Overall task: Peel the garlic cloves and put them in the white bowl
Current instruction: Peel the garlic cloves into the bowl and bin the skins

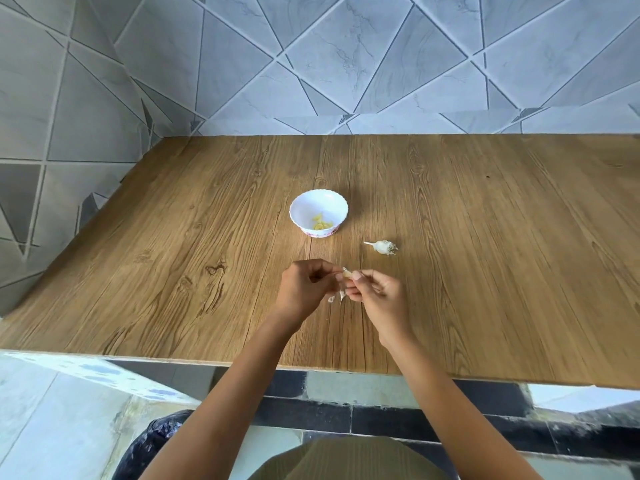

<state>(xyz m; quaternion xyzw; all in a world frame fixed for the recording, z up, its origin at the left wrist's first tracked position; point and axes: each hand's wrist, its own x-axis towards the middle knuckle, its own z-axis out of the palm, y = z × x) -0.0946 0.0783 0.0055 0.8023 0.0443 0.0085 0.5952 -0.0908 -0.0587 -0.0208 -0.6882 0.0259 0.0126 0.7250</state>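
We are holding one clove (347, 273) between both hands, just above the worktop (173, 254) and near its front edge. The fingers of the left hand (304, 289) are curled and pinching one end of the clove, and the fingers of the right hand (377, 299) are pinching the other end. Thin bits of skin (341, 295) are hanging below the clove, so we judge that the peeling is under way and not yet finished.

The clove is small and probably slippery where it is bare. A hard pull on the skin could make it jump out of the fingers and roll over the front edge to the floor. A bit of skin could also be sticking to the clove and going with it into the bowl (311, 206).

The bowl is standing further back, well apart from the hands, and some peeled cloves (322, 224) are lying in it. The garlic head (382, 246) is lying on the worktop to the right of the bowl, beside the path and not in it. We are seeing nothing between the hands and the bowl. A tiled wall (311, 64) is closing the far side.
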